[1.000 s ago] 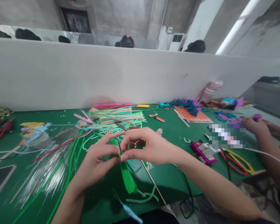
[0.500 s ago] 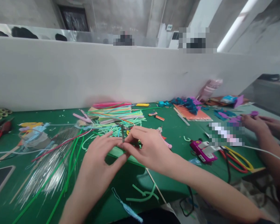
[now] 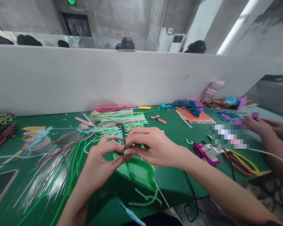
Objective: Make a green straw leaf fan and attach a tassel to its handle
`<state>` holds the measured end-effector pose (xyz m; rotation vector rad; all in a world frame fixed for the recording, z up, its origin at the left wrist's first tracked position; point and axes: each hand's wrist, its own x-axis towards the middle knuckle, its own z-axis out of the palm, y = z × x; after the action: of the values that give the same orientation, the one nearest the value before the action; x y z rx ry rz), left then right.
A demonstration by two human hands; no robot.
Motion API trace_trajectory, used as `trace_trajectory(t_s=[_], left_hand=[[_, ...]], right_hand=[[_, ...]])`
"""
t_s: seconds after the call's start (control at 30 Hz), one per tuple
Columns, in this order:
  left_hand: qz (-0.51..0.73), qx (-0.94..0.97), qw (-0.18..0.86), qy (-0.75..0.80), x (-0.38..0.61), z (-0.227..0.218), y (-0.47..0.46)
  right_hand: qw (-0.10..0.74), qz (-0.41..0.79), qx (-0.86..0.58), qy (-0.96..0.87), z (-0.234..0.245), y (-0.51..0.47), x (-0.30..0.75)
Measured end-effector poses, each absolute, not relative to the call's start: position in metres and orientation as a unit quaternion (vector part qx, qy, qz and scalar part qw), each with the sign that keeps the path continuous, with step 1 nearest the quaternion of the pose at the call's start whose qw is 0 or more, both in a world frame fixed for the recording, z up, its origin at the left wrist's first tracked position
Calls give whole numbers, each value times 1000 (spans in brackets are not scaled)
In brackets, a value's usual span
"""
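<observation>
My left hand (image 3: 101, 160) and my right hand (image 3: 148, 146) meet over the green table (image 3: 174, 175). Both pinch a thin dark wire stem (image 3: 124, 138) that sticks up between the fingertips. A green leaf-shaped piece (image 3: 136, 171) hangs from the stem below my hands, broad side up. Its lower end reaches a curled green pipe cleaner (image 3: 146, 197) lying on the table.
A heap of coloured strips (image 3: 119, 119) lies behind my hands. Clear and green strands (image 3: 49, 172) spread at left, a phone (image 3: 1, 185) at far left. A purple glue gun (image 3: 206, 152) and red-yellow pliers (image 3: 242, 163) sit at right, where another person's hands (image 3: 261, 125) work. A white partition (image 3: 108, 78) backs the table.
The green leaf piece has turned from edge-on to flat and broad below my hands. My fingers have shifted along the stem; both hands stay pinched together at the same spot.
</observation>
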<state>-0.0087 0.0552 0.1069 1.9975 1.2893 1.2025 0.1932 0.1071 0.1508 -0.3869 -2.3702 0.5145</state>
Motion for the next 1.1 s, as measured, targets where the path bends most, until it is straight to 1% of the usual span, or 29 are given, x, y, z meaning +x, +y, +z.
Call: trace_trajectory(t_s=[0.1, 0.3, 0.37, 0.5, 0.57, 0.67, 0.77, 0.9, 0.97, 1.1], left_hand=[[447, 696, 246, 506, -4, 104, 51], [524, 657, 98, 533, 8, 103, 44], [520, 651, 94, 545, 7, 106, 40], [465, 676, 136, 556, 2, 110, 26], [445, 690, 121, 557, 1, 107, 20], [462, 677, 87, 566, 1, 98, 22], [488, 668, 128, 547, 1, 90, 32], [523, 662, 196, 499, 1, 90, 45], [523, 656, 225, 495, 2, 92, 48], [501, 651, 270, 502, 5, 94, 48]], right_hand=[[359, 169, -148, -906, 147, 106, 189], [395, 127, -131, -900, 149, 106, 185], [400, 128, -141, -897, 150, 105, 183], [401, 138, -162, -891, 150, 99, 178], [393, 140, -182, -890, 148, 93, 175], [365, 150, -227, -890, 144, 87, 172], [340, 188, -241, -890, 145, 87, 174], [294, 250, -181, -904, 152, 100, 184], [277, 258, -154, -913, 155, 107, 188], [294, 237, -146, -914, 154, 111, 189]])
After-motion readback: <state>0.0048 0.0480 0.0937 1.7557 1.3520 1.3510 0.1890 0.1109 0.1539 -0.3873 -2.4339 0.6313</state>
